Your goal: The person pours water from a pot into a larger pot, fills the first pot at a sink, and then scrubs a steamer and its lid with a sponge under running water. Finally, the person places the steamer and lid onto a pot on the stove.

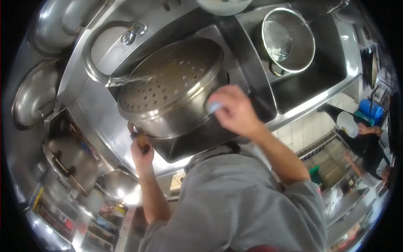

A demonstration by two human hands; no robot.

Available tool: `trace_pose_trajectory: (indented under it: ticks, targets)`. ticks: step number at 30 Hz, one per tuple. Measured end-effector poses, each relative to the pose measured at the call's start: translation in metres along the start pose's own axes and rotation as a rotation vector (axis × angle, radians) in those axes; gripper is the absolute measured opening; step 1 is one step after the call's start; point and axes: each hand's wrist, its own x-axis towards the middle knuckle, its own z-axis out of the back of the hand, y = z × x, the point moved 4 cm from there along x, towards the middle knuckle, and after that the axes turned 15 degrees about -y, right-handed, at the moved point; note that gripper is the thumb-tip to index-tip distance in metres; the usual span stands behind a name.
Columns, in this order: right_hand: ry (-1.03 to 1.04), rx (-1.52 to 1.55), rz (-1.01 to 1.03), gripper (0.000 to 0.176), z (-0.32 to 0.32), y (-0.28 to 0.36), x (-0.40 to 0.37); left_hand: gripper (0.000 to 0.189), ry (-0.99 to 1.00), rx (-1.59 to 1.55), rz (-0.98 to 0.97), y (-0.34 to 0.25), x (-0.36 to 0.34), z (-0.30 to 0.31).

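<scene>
A large steel steamer pot with a perforated base lies tilted in a steel sink. My left hand is closed on the pot's handle at its lower left rim. Against the pot's right side wall, my right hand presses a pale blue sponge. A thin stream of water from the tap lands on the perforated base. My grey sleeves and chest fill the bottom of the view.
A second sink basin at the upper right holds a steel pot with water in it. Steel lids lie at the left, and a wok sits lower left. At the right edge a person in black holds a white bowl.
</scene>
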Motion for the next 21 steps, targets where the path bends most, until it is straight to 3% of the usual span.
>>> trace_pose_trajectory:
  ticks: [3,4,5,7,8,12,13,15,17,19,21]
  targets:
    - [-0.135,0.025,-0.210,0.023,0.021,-0.028,0.009,0.017,-0.067,-0.051,0.159,-0.012,0.004,-0.019]
    - [-0.125,0.068,-0.308,0.025,0.025,-0.027,0.010,0.020,0.049,0.140,-0.048,-0.017,-0.001,-0.025]
    - [-0.112,0.087,-0.303,0.025,0.025,-0.024,0.012,0.020,0.033,0.130,-0.062,-0.022,0.001,-0.023]
    - [-0.246,0.063,-0.247,0.027,0.027,-0.024,0.019,0.020,-0.115,-0.016,0.179,-0.027,0.014,-0.013]
    - [-0.275,0.070,-0.308,0.030,0.023,-0.034,0.015,0.020,-0.096,0.013,0.218,-0.030,0.021,-0.009]
    - [-0.333,0.098,-0.294,0.032,0.012,-0.040,0.010,0.023,-0.065,0.132,0.123,-0.035,0.034,-0.008]
    - [-0.351,0.119,-0.304,0.033,0.013,-0.043,0.009,0.023,-0.076,0.122,0.122,-0.029,0.019,-0.017]
    - [-0.366,0.141,-0.305,0.034,0.013,-0.045,0.011,0.043,0.063,-0.251,0.034,-0.013,-0.028,-0.066]
    - [-0.314,0.054,-0.155,0.035,0.010,-0.039,0.017,0.064,0.283,-0.490,0.113,0.031,-0.056,-0.093]
    - [-0.319,0.034,-0.106,0.034,0.005,-0.033,0.028,0.071,0.139,-0.339,0.068,0.058,-0.099,-0.144]
    - [-0.263,0.023,-0.110,0.031,0.001,-0.032,0.037,0.063,0.345,-0.278,-0.011,0.066,-0.109,-0.194]
